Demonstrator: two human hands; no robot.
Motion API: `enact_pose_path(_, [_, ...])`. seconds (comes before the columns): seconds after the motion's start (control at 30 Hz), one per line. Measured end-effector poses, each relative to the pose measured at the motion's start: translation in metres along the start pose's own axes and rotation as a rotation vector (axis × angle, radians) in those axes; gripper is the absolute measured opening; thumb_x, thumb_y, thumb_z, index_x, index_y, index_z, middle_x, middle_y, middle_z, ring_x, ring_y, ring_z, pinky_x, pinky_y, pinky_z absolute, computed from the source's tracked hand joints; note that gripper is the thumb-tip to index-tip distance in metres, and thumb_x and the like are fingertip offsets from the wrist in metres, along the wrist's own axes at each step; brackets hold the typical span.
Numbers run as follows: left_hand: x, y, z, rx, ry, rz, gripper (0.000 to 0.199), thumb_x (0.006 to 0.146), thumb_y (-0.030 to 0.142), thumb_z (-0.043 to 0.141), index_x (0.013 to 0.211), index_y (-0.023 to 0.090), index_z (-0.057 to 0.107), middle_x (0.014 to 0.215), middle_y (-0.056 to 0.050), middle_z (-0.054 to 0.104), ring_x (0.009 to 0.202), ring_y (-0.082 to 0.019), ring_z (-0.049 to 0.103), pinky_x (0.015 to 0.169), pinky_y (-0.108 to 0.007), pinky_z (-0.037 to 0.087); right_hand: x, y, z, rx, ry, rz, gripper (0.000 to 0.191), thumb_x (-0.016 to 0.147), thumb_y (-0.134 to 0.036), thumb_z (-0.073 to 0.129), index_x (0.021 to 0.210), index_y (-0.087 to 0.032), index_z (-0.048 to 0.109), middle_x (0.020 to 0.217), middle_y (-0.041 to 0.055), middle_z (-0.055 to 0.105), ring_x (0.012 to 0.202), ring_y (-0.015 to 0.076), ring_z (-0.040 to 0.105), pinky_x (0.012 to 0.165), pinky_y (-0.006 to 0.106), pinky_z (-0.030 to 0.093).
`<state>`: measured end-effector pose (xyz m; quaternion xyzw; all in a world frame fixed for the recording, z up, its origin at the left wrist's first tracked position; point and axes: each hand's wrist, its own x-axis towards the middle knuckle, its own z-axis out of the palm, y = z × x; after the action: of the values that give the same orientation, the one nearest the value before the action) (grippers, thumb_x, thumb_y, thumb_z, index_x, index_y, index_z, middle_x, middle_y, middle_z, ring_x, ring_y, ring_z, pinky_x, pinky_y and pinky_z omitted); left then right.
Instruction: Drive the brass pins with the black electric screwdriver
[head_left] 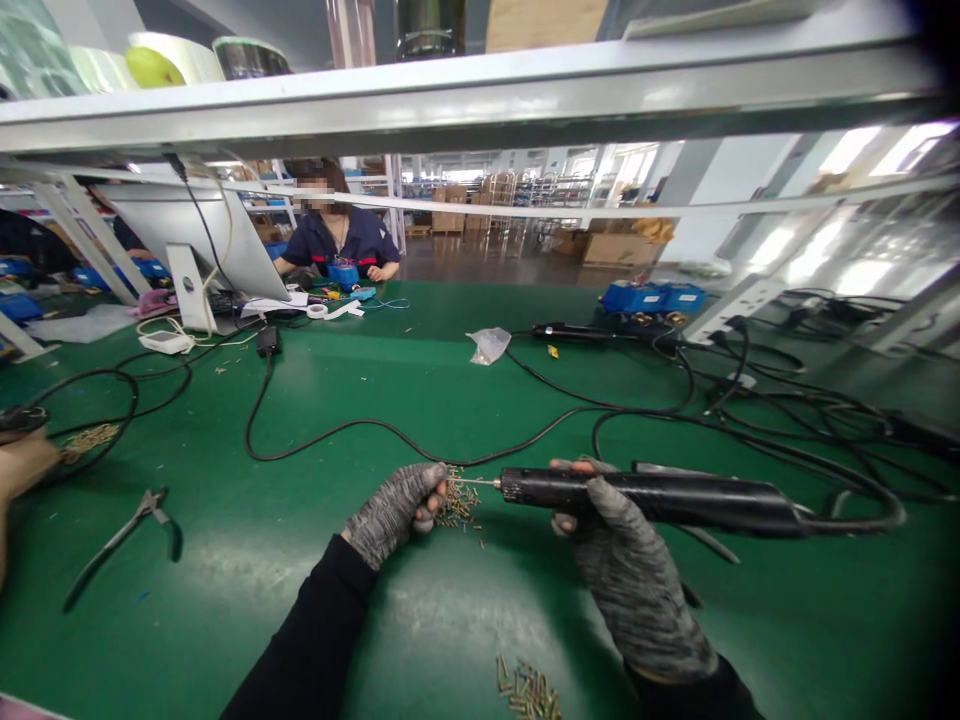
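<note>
My right hand [626, 560], in a grey knit glove, grips a black electric screwdriver [675, 497] held level, its thin bit pointing left. My left hand [396, 508], also gloved, is pinched at the tip of the bit above a small pile of brass screws [459, 510] on the green mat. Whether a screw sits between those fingers is too small to tell. A second heap of brass screws [529, 690] lies close to me near the lower edge.
The green table [420, 400] is crossed by black cables [420, 440]. Pliers [124, 540] lie at the left, a plastic bag [489, 345] mid-table, blue boxes [651, 297] far right. A person [337, 240] works opposite beside a monitor [187, 235]. Another hand [22, 470] shows at the left edge.
</note>
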<state>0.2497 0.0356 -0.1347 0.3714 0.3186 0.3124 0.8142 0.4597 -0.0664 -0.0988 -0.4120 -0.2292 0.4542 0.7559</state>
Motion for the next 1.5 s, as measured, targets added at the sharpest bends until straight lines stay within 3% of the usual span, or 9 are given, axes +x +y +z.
enact_pose_path(0.13, [0.008, 0.005, -0.014, -0.284, 0.19, 0.027, 0.018, 0.074, 0.027, 0.062, 0.072, 0.012, 0.053, 0.058, 0.002, 0.05, 0.041, -0.003, 0.04, 0.038, -0.015, 0.029, 0.0, -0.001, -0.001, 0.003, 0.027, -0.008, 0.031, 0.073, -0.033, 0.074, 0.1, -0.022, 0.065, 0.113, 0.0081, 0.059, 0.096, 0.0202, 0.056, 0.054, 0.019, 0.051])
enact_pose_path(0.23, [0.009, 0.011, -0.025, -0.361, 0.298, 0.097, 0.006, 0.078, 0.019, 0.056, 0.08, 0.014, 0.054, 0.067, 0.0, 0.058, 0.052, -0.006, 0.053, 0.05, -0.019, 0.044, 0.001, -0.001, -0.003, -0.034, -0.004, -0.025, 0.026, 0.076, -0.032, 0.071, 0.099, -0.022, 0.065, 0.111, 0.0073, 0.06, 0.095, 0.0191, 0.056, 0.054, 0.018, 0.05])
enact_pose_path(0.33, [0.006, 0.016, -0.028, -0.397, 0.376, 0.139, 0.004, 0.078, 0.015, 0.054, 0.082, 0.014, 0.055, 0.069, -0.002, 0.062, 0.055, -0.009, 0.057, 0.054, -0.023, 0.049, 0.002, 0.002, -0.005, -0.093, -0.017, -0.04, 0.026, 0.077, -0.03, 0.07, 0.101, -0.02, 0.065, 0.106, 0.0081, 0.061, 0.09, 0.0193, 0.057, 0.052, 0.019, 0.049])
enact_pose_path(0.63, [0.002, 0.025, -0.019, -0.441, 0.384, 0.211, 0.009, 0.079, 0.021, 0.055, 0.075, 0.014, 0.052, 0.06, 0.001, 0.054, 0.044, -0.006, 0.047, 0.041, -0.018, 0.038, -0.003, 0.013, -0.005, -0.295, -0.101, -0.108, 0.028, 0.08, -0.031, 0.069, 0.104, -0.018, 0.063, 0.098, 0.0082, 0.063, 0.064, 0.0154, 0.058, 0.053, 0.024, 0.049])
enact_pose_path(0.97, [0.002, 0.026, -0.021, -0.408, 0.367, 0.22, 0.012, 0.08, 0.025, 0.054, 0.077, 0.014, 0.051, 0.06, 0.003, 0.049, 0.042, -0.004, 0.041, 0.039, -0.016, 0.031, -0.003, 0.015, -0.005, -0.285, -0.082, -0.084, 0.03, 0.077, -0.031, 0.071, 0.103, -0.018, 0.063, 0.1, 0.0083, 0.063, 0.07, 0.0182, 0.06, 0.055, 0.026, 0.051])
enact_pose_path(1.27, [0.001, 0.021, -0.02, -0.13, 0.384, 0.198, 0.029, 0.066, 0.035, 0.069, 0.079, 0.012, 0.057, 0.054, 0.007, 0.043, 0.038, -0.001, 0.031, 0.036, -0.015, 0.02, 0.003, 0.007, -0.005, -0.257, -0.029, -0.126, 0.029, 0.074, -0.032, 0.073, 0.096, -0.016, 0.066, 0.089, 0.0077, 0.065, 0.059, 0.0155, 0.057, 0.046, 0.024, 0.047])
enact_pose_path(1.37, [0.002, 0.013, -0.016, 0.234, 0.432, 0.294, 0.027, 0.062, 0.034, 0.073, 0.073, 0.011, 0.062, 0.056, 0.004, 0.05, 0.045, -0.003, 0.04, 0.043, -0.016, 0.029, 0.002, 0.006, -0.005, -0.228, 0.004, -0.11, 0.03, 0.072, -0.033, 0.074, 0.096, -0.016, 0.066, 0.093, 0.0078, 0.064, 0.064, 0.0164, 0.058, 0.045, 0.022, 0.046])
enact_pose_path(1.43, [0.004, 0.006, -0.014, 0.587, 0.436, 0.352, 0.025, 0.066, 0.036, 0.069, 0.072, 0.012, 0.065, 0.065, 0.0, 0.06, 0.059, -0.009, 0.052, 0.057, -0.02, 0.041, 0.001, 0.005, -0.005, -0.201, 0.016, -0.094, 0.031, 0.071, -0.032, 0.075, 0.098, -0.017, 0.066, 0.098, 0.0087, 0.064, 0.07, 0.0178, 0.059, 0.046, 0.021, 0.047])
enact_pose_path(1.5, [0.004, 0.001, -0.012, 0.822, 0.369, 0.333, 0.026, 0.071, 0.037, 0.062, 0.08, 0.013, 0.068, 0.078, -0.004, 0.067, 0.075, -0.015, 0.059, 0.072, -0.026, 0.045, 0.001, 0.003, -0.005, -0.187, 0.029, -0.092, 0.033, 0.072, -0.03, 0.075, 0.1, -0.017, 0.065, 0.101, 0.0095, 0.063, 0.072, 0.0182, 0.059, 0.047, 0.021, 0.048])
